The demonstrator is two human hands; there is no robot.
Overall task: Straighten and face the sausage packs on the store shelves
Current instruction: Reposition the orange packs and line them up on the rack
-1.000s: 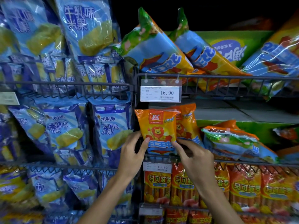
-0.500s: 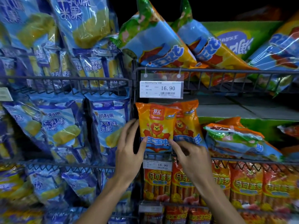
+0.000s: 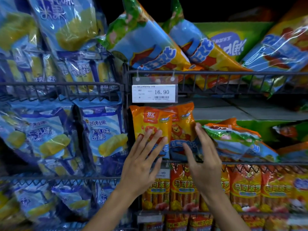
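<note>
Orange lion pack upright | left hand flat on it | right hand grip apart beside slumped green pack

Blue snack bags on left racks, price tag reading 16.90

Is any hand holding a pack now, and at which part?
Neither has a grip. The left hand lies flat on the front orange pack; the right hand touches the second pack.
</note>
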